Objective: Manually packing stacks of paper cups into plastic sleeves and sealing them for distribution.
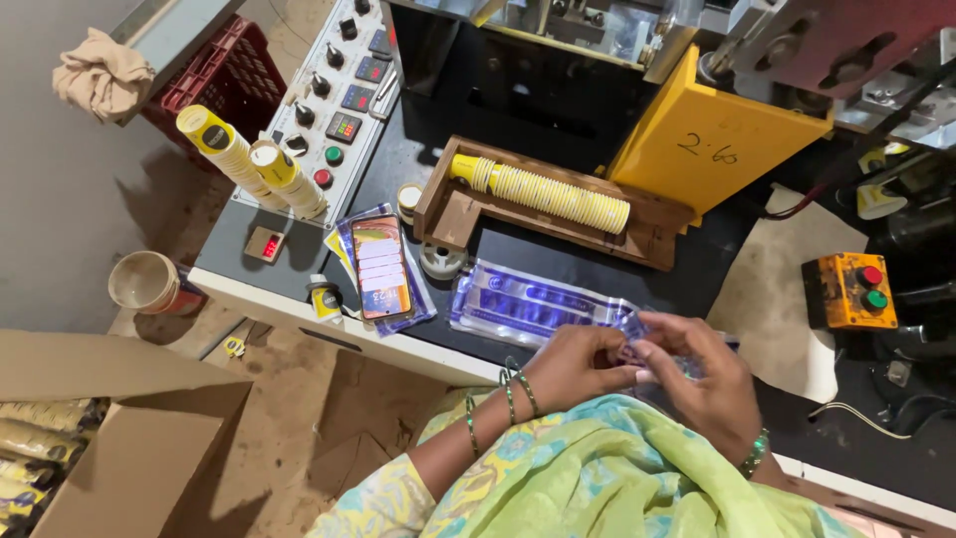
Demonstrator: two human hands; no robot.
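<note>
Both my hands meet over the near edge of a dark machine table [558,254]. My left hand [576,365] and my right hand [705,377] pinch the end of a clear plastic sleeve bag with blue print [538,302], which lies flat and stretches away to the left. Behind the bag, a long stack of yellow-rimmed paper cups [548,191] lies on its side in a wooden tray [453,211]. Green bangles circle both wrists.
A phone [381,265] lies on more printed bags left of the sleeve. Two cup stacks [249,159] lean on a control panel [339,95]. An open cardboard box [110,428] sits on the floor at lower left. An orange button box [849,290] is at right.
</note>
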